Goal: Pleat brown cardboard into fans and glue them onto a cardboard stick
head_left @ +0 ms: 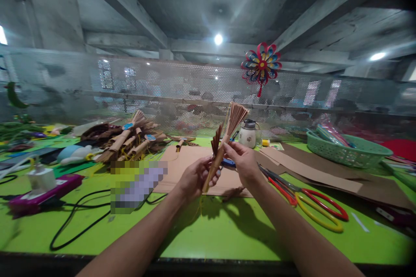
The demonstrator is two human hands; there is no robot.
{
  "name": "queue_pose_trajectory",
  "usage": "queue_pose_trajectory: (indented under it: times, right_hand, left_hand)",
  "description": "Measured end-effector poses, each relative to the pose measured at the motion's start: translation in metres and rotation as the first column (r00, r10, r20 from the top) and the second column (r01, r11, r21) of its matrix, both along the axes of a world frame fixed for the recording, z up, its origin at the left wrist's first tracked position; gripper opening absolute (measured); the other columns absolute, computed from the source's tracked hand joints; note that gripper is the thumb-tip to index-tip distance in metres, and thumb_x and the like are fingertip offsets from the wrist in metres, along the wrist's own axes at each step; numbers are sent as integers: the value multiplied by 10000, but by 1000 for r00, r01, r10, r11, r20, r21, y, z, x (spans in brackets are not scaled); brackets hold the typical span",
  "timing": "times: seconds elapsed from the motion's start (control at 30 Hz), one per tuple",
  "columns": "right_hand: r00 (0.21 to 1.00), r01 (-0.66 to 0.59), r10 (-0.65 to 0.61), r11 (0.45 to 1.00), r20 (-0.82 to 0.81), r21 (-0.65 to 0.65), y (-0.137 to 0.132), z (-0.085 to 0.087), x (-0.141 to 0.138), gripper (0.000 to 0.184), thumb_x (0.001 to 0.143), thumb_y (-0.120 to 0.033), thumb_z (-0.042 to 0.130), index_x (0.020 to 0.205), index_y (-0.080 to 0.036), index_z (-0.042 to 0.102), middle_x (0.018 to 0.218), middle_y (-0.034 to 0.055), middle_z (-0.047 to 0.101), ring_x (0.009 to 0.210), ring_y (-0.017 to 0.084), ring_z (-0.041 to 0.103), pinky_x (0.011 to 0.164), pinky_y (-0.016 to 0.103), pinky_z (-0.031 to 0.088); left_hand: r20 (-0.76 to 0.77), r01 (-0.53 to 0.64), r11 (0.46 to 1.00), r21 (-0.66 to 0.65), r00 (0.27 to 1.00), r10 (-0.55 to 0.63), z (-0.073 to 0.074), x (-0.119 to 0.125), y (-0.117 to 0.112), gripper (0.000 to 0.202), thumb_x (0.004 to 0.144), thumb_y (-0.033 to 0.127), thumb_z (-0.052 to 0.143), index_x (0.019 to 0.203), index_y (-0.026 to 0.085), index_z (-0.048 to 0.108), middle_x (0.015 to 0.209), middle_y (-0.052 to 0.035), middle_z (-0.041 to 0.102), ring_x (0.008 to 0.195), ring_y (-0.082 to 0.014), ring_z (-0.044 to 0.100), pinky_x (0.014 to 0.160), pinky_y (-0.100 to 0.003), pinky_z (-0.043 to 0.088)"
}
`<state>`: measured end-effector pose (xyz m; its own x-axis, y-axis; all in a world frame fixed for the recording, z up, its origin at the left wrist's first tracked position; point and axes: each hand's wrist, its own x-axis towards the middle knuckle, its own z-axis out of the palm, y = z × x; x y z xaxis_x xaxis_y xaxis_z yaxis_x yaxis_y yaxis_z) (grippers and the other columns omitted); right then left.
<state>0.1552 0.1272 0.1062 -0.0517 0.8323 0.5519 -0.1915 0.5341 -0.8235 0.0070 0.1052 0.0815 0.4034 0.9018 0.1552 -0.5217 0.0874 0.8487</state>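
Observation:
Both hands hold a brown paper broom-like craft (227,132) above the green table (208,233). It has a rolled paper handle and fanned fringe strips at the top. My left hand (195,177) is closed around the lower handle. My right hand (242,160) pinches the handle higher up, just below the fringe. A thin yellow thread hangs from the handle's lower end. Flat brown cardboard sheets (182,160) lie on the table right behind the hands.
A heap of similar paper crafts (130,140) lies back left. Red and yellow scissors (308,203) lie right of my hands. A green basket (347,149) stands far right. A white jar (247,134), black cables (81,212), a pink device (42,192) and a hanging pinwheel (261,65) are around.

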Motion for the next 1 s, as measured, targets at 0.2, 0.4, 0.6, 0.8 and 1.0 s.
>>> queue_pose_trajectory:
  times: [0.2,0.4,0.6,0.8,1.0]
  right_hand:
    - [1000,-1,0,1000,13,15,4,-1,2,294,741,-426,654,813,-141,672,725,22,629,623,120,543,569,236,450]
    - [999,23,-23,999,22,31,5,1,6,323,773,-448,621,851,-141,682,743,39,636,676,137,566,614,252,466]
    - [905,288,-317,947,285,142,34,-13,20,395,808,-463,533,903,-113,689,744,63,671,673,166,591,609,279,477]
    - [722,332,-409,912,558,239,60,-37,24,259,783,-317,533,792,-137,719,742,58,687,719,183,589,674,287,448]
    - [402,294,-444,891,800,347,72,-43,17,229,776,-232,547,895,-141,721,943,120,677,952,237,543,840,318,381]
  left_hand:
    - [52,10,1000,-15,999,-9,0,-1,-1,221,775,263,534,935,113,567,677,-78,620,519,-124,556,444,-186,418]
    - [93,-34,999,3,995,34,5,-3,-3,192,763,186,535,927,91,570,679,-85,609,530,-114,545,428,-164,404]
    - [170,-119,992,-38,978,124,14,-19,3,193,777,185,526,931,81,579,693,-87,600,533,-110,539,420,-156,415]
    - [214,-217,976,-28,952,218,10,-24,12,147,799,150,522,915,83,582,697,-87,601,542,-106,540,473,-176,462]
    - [235,-199,978,-69,949,210,12,-20,9,137,807,148,504,888,71,584,679,-82,600,535,-99,535,459,-164,448]
